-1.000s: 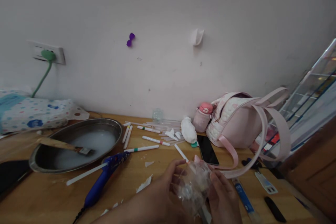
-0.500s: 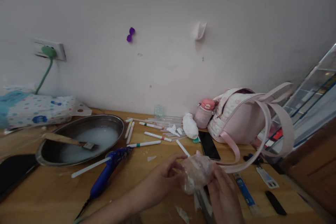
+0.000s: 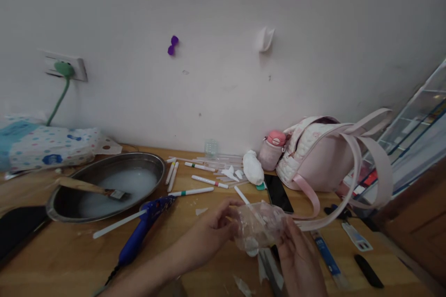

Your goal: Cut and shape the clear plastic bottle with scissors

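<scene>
A crinkled, see-through piece of clear plastic (image 3: 259, 226), rounded like part of a bottle, is held up between my hands above the table. My left hand (image 3: 225, 223) pinches its left side with thumb and fingers. On the right side, my right hand (image 3: 296, 250) grips it by the edge. Beneath it lies a grey blade-like object (image 3: 270, 269), partly covered, with scraps of white film beside it. A white marker (image 3: 241, 195) reaches behind the plastic from the far side.
Left of my arm are a blue glue gun (image 3: 135, 241) with a white stick and a metal basin (image 3: 158, 171) of cloudy liquid with a brush. Several markers (image 3: 198, 166), a phone (image 3: 278, 192), a pink bottle (image 3: 270, 153) and a pink bag (image 3: 320, 162) stand or lie farther back.
The clear plastic has turned between my hands and spread wider, looking more see-through. My left hand has shifted slightly left with it.
</scene>
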{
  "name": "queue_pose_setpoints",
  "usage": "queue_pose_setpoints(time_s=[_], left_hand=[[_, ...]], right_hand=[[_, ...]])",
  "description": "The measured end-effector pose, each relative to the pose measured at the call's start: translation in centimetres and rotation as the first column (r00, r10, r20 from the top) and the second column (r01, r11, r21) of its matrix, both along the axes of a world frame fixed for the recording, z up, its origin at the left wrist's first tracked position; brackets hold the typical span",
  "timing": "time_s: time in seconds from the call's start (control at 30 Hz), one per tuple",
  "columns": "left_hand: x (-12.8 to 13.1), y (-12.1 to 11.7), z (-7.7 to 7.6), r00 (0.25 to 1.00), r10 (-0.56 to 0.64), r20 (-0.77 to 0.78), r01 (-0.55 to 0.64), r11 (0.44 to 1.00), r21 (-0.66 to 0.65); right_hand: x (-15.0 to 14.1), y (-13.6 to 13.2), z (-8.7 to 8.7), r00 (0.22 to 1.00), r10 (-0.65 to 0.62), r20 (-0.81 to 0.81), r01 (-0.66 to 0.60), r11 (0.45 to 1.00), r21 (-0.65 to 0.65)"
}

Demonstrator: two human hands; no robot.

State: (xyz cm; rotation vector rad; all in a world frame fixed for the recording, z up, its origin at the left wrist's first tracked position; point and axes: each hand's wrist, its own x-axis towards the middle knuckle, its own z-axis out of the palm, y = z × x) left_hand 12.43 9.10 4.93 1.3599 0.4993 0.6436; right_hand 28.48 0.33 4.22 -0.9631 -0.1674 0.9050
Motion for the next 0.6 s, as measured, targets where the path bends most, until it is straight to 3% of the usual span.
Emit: queue_pose_setpoints(time_s=[0.17,0.3,0.47,0.6], left_hand=[[0.3,-0.5,-0.4,0.999,0.028,0.021,-0.028,0.999,0.026],[0.4,-0.8,-1.0,0.998,0.048,0.038,-0.051,0.996,0.067],[0.4,-1.0,-1.3,0.991,0.098,-0.086,-0.079,0.976,0.205],[0.2,-1.0,-1.2,0.988,0.112,-0.104,-0.085,0.968,0.235]], right_hand=[[-0.1,0.1,0.2,0.999,-0.014,-0.045,0.011,0.999,-0.047],[0.2,0.2,-0.9,0.986,0.143,-0.08,-0.141,0.989,0.035],[0.7,0.0,-1.5,0.94,0.288,-0.181,-0.272,0.956,0.109],[0.6,0.0,-1.1,0.945,0.218,-0.243,-0.219,0.975,0.025]])
